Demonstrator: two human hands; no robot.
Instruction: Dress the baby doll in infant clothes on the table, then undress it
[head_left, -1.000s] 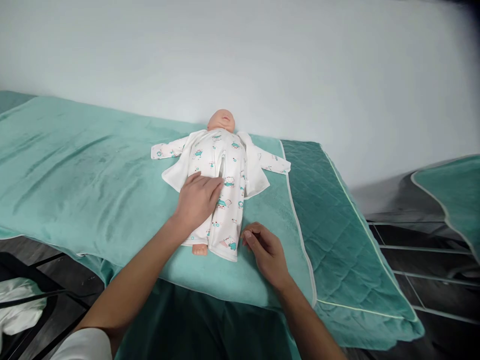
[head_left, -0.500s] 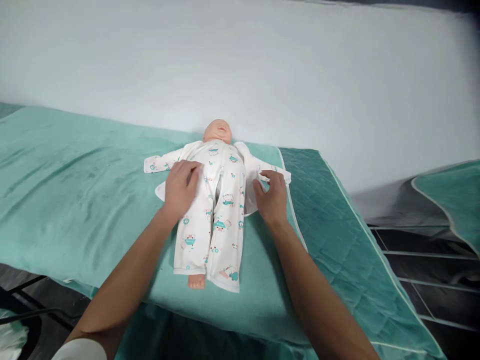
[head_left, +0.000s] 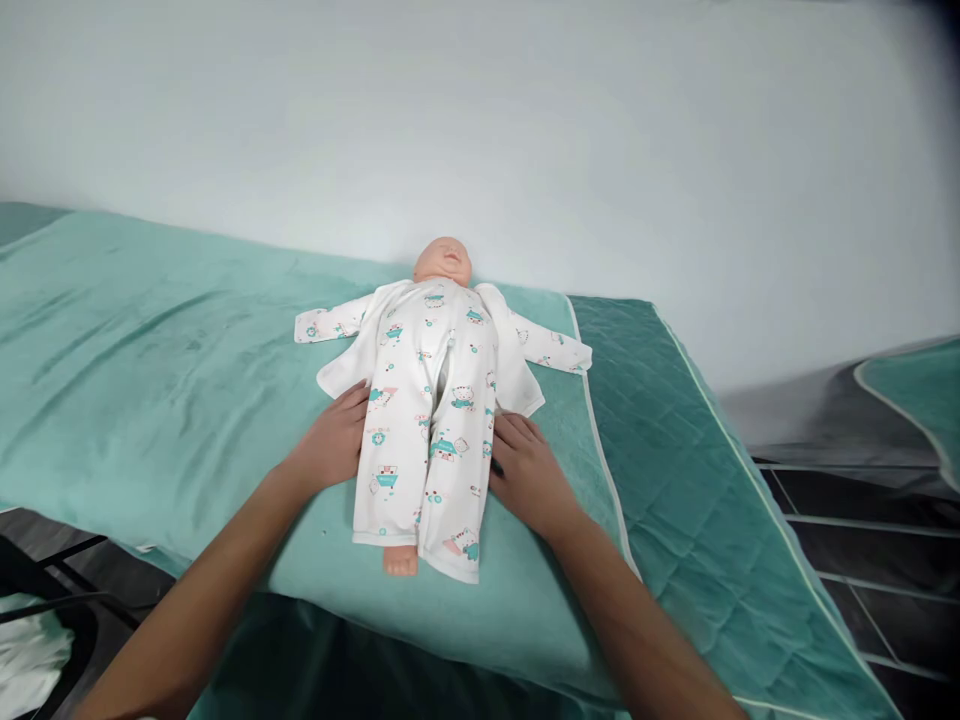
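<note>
A baby doll lies on its back on a light green cover. Its head points away from me. Printed white baby pants are spread along its front, and one doll foot shows below the hem. A white long-sleeved baby shirt lies beneath the pants, its sleeves out to both sides. At the left edge of the pants is my left hand, fingers stretched and tips hidden at the cloth. My right hand touches the opposite edge, its fingers stretched inward and their tips also hidden.
A darker quilted green pad extends along the right side. Behind the doll rises a white wall. A metal-barred rack and another green cloth are at right. White cloth sits low at the left.
Both hands have moved down from beside the upper pants and shirt to the sides of the pant legs. The shirt's right flap now lies spread outward. The view has shifted slightly.
</note>
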